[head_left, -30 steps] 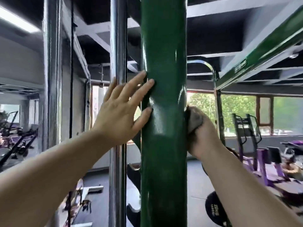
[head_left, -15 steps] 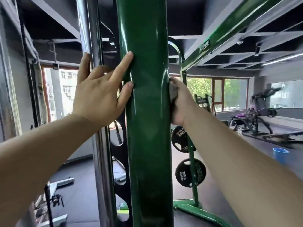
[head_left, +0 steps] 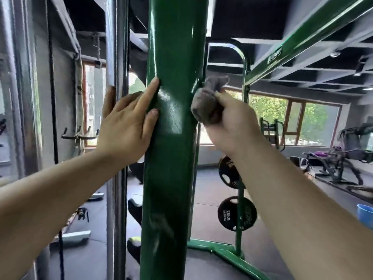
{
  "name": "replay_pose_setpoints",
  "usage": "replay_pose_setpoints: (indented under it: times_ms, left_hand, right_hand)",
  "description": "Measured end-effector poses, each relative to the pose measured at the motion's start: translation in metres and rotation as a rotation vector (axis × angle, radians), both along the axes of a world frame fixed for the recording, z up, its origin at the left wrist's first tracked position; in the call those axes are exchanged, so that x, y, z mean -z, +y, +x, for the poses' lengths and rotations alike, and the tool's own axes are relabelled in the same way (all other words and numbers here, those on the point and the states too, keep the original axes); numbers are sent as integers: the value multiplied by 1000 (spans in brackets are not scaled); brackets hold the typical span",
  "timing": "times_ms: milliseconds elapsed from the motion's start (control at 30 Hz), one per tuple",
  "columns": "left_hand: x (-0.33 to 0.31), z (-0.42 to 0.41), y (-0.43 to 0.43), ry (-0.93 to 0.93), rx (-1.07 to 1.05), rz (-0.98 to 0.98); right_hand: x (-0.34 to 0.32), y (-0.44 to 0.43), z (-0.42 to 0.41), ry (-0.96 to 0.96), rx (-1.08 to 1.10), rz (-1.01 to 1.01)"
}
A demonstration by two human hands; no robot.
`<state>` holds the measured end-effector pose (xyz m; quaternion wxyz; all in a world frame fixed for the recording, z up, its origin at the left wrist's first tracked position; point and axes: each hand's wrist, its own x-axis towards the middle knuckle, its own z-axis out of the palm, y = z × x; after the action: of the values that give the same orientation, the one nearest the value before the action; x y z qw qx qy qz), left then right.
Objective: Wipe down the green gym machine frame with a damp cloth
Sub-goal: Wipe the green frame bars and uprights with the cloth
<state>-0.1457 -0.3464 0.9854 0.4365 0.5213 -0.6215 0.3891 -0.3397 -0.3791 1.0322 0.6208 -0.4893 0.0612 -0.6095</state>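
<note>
Two bare hands work at a thick green post [head_left: 171,158] of the gym machine frame, which stands upright through the middle of the view, its long axis vertical and its glossy face toward the camera. The left hand [head_left: 125,126] lies flat and open against the post's left edge, fingers [head_left: 148,93] spread and touching the paint, gripping nothing. The right hand [head_left: 234,120] is closed around a bunched grey cloth [head_left: 207,104], which bulges out past the fingertips and presses against the post's right edge, at about the same height as the left hand. A chrome pole [head_left: 116,138] runs parallel just beside the post on the left, leaving only a narrow gap behind the left hand. To the right the room is freer: a green upper beam [head_left: 302,35] slants away overhead, and black weight plates [head_left: 237,213] hang on a thin green stand well behind the right forearm. A blue bucket [head_left: 365,214] sits at the far right edge.
</note>
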Motion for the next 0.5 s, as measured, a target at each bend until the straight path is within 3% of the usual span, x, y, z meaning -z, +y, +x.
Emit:
replay_pose_setpoints:
  times_ms: [67,167,267,367,433,500]
  left_hand:
    - [1,-1,4,47,18,18]
    - [18,1,18,138,5,8]
    - [50,2,37,240,-34,71]
    - [66,-4,52,493,-2,263]
    - [68,-5,56,715,69,379]
    - [63,-1,58,809,124,406]
  right_hand:
    - [-6,3,8,194,261,-228]
    - [40,5,12,485,649,-637]
    - [116,5,0,657,695,-1028]
    - [167,-2,-7,1030,905,-1489]
    - [168,-3,-8,1192,889,-1663]
    - [139,0,-7,1213,936,-1754]
